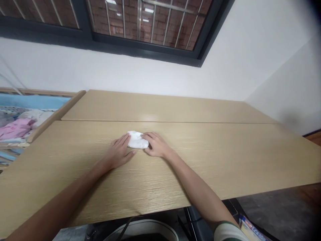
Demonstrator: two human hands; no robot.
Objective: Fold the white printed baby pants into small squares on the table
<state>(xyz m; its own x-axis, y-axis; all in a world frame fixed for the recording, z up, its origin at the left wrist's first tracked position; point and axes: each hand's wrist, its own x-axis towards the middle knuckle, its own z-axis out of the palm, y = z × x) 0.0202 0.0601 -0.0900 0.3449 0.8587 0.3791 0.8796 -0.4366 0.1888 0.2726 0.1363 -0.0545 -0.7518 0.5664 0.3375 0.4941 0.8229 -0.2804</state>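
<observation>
From my seat I see both arms stretched out over the pale wooden table (225,157); a small white folded cloth (136,140) lies on the near board, just this side of the seam between the two boards, and sits between the hands. My left hand (118,154) lies flat on the wood, fingers straight and relaxed, with the fingertips touching the cloth's left edge and gripping nothing. My right hand (155,146) covers the cloth's right end, fingers bent loosely over it; the thumb and that end of the cloth are hidden under the hand, so I cannot tell whether it pinches the cloth or only presses on it. There is a faint mark on top of the cloth, too small to make out.

At the left edge a wooden-railed cot (54,115) is cut off by the frame; pink fabric (15,129) lies bundled inside, the rest a blur of pale bedding. Above, a dark-framed window (140,43) shows bars and brick. Below the table edge a white curved rim (140,226) shows only in part, so what it belongs to I cannot say; beside my striped sleeve (229,232) a colourful printed packet (250,229) is cropped and unreadable.
</observation>
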